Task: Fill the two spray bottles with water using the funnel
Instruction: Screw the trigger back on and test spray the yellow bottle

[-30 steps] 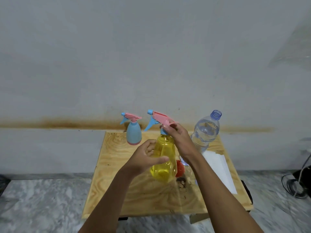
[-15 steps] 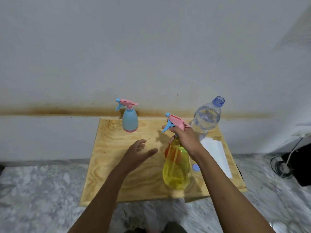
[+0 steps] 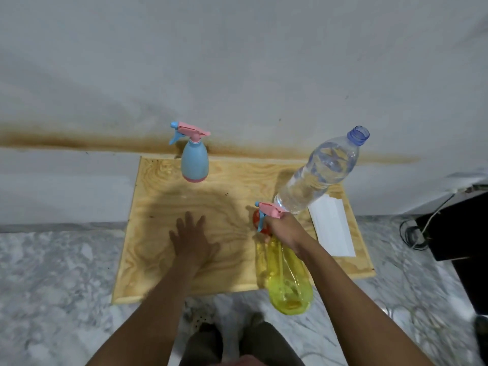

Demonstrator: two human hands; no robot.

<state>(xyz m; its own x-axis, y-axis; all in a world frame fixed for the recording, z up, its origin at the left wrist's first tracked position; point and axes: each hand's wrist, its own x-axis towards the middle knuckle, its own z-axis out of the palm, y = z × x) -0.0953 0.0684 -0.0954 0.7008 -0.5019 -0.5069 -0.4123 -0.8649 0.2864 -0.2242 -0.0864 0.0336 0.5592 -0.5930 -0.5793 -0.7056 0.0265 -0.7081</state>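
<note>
The yellow spray bottle is gripped at its neck by the right hand, its empty-looking body hanging nearer the person. Just beyond the grip the red funnel is glimpsed, the uncapped water bottle farther right, the left hand spread flat, holding nothing, leftward. With heads still on this and the far blue spray bottle, filling is judged unstarted.

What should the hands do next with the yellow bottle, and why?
Probably bring the left hand over to hold the yellow spray bottle, so the right hand can twist the pink spray head off. The right hand grips it near the neck, lifted up; the head is still on and the left hand is open, holding nothing.
</note>
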